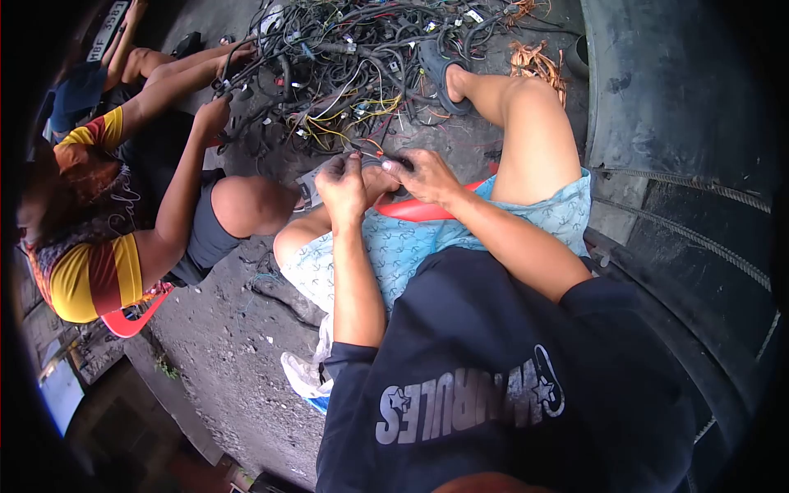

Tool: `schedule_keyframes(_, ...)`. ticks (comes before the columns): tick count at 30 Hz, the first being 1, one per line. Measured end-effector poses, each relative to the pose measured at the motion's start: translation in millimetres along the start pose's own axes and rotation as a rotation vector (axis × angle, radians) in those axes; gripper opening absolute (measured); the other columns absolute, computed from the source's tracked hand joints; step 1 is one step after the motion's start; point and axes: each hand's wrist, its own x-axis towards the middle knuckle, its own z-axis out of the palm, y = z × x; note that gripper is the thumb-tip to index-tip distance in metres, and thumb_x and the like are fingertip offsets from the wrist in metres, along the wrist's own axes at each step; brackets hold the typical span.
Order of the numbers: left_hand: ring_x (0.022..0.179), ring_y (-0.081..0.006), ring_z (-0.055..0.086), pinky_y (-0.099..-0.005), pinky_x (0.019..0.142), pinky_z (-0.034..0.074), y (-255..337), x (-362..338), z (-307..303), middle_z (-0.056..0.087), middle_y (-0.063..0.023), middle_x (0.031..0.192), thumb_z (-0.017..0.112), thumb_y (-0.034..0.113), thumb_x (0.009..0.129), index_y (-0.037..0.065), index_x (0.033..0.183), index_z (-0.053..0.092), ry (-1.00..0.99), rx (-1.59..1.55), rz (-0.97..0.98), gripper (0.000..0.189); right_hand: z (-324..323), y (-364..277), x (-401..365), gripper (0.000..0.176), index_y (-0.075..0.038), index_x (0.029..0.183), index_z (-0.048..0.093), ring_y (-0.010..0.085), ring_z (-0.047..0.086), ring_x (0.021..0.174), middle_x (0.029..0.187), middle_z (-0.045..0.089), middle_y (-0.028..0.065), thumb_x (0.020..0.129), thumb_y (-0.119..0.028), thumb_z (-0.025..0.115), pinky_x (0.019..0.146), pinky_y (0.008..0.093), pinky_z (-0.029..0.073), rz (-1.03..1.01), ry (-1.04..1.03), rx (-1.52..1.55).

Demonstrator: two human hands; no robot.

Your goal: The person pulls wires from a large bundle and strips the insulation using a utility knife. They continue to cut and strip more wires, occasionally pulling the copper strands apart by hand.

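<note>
My left hand (342, 186) is closed in a pinch above my lap, its fingertips on thin wire strands. Close beside it, my right hand (425, 176) is closed on a wire (376, 154), with an orange end showing between the two hands. The fingers hide most of that wire, and its full length cannot be made out. Just beyond both hands lies a large tangled heap of wire harnesses (353, 66), mostly black with yellow, white and red wires and small connectors.
A co-worker in a yellow and maroon sleeve (99, 279) sits at the left, hands at the heap. Another person's arm (123, 41) shows farther back. Copper-coloured strands (536, 66) lie right of the heap. A red stool (427, 209) is under me. Dark panels (682, 90) stand at the right.
</note>
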Motion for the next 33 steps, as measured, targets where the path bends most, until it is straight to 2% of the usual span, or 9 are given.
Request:
schedule_keyframes(5, 0.067, -0.0117, 0.058, -0.0247, 0.064, 0.047, 14, -6, 2, 0.066, -0.0081, 0.077, 0.059, 0.005, 0.082, -0.008, 0.090, 0.066, 0.139, 0.116, 0.028, 0.017, 9, 8, 5, 0.040, -0.004, 0.092, 0.066, 0.0388, 0.061, 0.080, 0.080, 0.063, 0.0216, 0.082, -0.043, 0.060, 0.069, 0.0424, 0.047, -0.018, 0.026, 0.013)
schedule_keyframes(12, 0.057, -0.0079, 0.046, -0.0247, 0.050, 0.038, 15, -5, 12, 0.056, -0.0043, 0.060, 0.060, 0.007, 0.082, -0.007, 0.069, 0.057, 0.201, 0.038, 0.097, 0.019, 12, 9, 5, 0.040, -0.003, 0.090, 0.066, 0.0357, 0.062, 0.076, 0.079, 0.063, 0.0211, 0.082, -0.042, 0.061, 0.068, 0.0398, 0.047, -0.002, 0.015, 0.196)
schedule_keyframes(15, 0.056, -0.0072, 0.050, -0.0215, 0.051, 0.040, 16, -4, 10, 0.059, -0.0038, 0.067, 0.059, 0.006, 0.082, -0.004, 0.075, 0.062, 0.160, 0.031, 0.042, 0.012, 14, 17, 8, 0.041, -0.002, 0.088, 0.066, 0.0353, 0.060, 0.072, 0.075, 0.062, 0.0211, 0.082, -0.042, 0.061, 0.066, 0.0390, 0.046, 0.014, 0.008, 0.287)
schedule_keyframes(16, 0.052, -0.0051, 0.044, -0.0211, 0.046, 0.034, 16, -1, 13, 0.055, -0.0009, 0.063, 0.059, 0.006, 0.083, -0.003, 0.075, 0.061, 0.163, -0.027, 0.049, 0.012, 11, 17, 11, 0.041, -0.002, 0.087, 0.066, 0.0355, 0.060, 0.071, 0.074, 0.062, 0.0215, 0.082, -0.042, 0.060, 0.066, 0.0392, 0.046, 0.028, -0.004, 0.260)
schedule_keyframes(24, 0.047, -0.0034, 0.039, -0.0209, 0.042, 0.029, 17, -10, 21, 0.052, 0.0017, 0.058, 0.058, 0.007, 0.084, -0.004, 0.077, 0.061, 0.177, 0.033, 0.159, 0.013, 2, 24, 14, 0.041, -0.002, 0.087, 0.066, 0.0370, 0.061, 0.073, 0.074, 0.062, 0.0220, 0.083, -0.042, 0.058, 0.067, 0.0424, 0.046, -0.050, 0.051, 0.105)
schedule_keyframes(26, 0.046, -0.0032, 0.038, -0.0206, 0.041, 0.028, 23, -10, 24, 0.052, 0.0018, 0.058, 0.058, 0.008, 0.084, -0.004, 0.078, 0.061, 0.146, 0.100, 0.251, 0.013, -11, 30, 21, 0.042, -0.003, 0.089, 0.066, 0.0375, 0.062, 0.074, 0.073, 0.062, 0.0216, 0.083, -0.044, 0.058, 0.068, 0.0440, 0.046, 0.231, 0.171, 0.083)
schedule_keyframes(29, 0.044, -0.0028, 0.038, -0.0197, 0.040, 0.026, 24, -13, 25, 0.051, 0.0013, 0.057, 0.057, 0.008, 0.084, -0.004, 0.079, 0.061, 0.149, 0.109, 0.233, 0.013, -7, 38, 23, 0.044, -0.003, 0.091, 0.065, 0.0380, 0.061, 0.077, 0.075, 0.063, 0.0215, 0.083, -0.046, 0.058, 0.069, 0.0430, 0.046, 0.191, 0.192, 0.108)
schedule_keyframes(30, 0.043, -0.0029, 0.037, -0.0193, 0.039, 0.026, 24, -9, 22, 0.051, 0.0010, 0.057, 0.057, 0.007, 0.085, -0.004, 0.079, 0.061, 0.159, 0.012, 0.149, 0.013, -1, 38, 20, 0.045, -0.002, 0.086, 0.065, 0.0328, 0.062, 0.075, 0.077, 0.062, 0.0199, 0.083, -0.046, 0.058, 0.068, 0.0404, 0.047, 0.119, 0.192, 0.182)
schedule_keyframes(33, 0.040, -0.0037, 0.037, -0.0192, 0.038, 0.026, 25, -6, 14, 0.051, -0.0001, 0.056, 0.056, 0.006, 0.085, -0.005, 0.079, 0.061, 0.184, -0.096, 0.030, 0.013, 7, 27, 8, 0.034, 0.001, 0.102, 0.055, 0.0204, 0.060, 0.067, 0.076, 0.062, 0.0130, 0.082, -0.025, 0.061, 0.061, 0.0356, 0.048, 0.071, 0.075, 0.433)
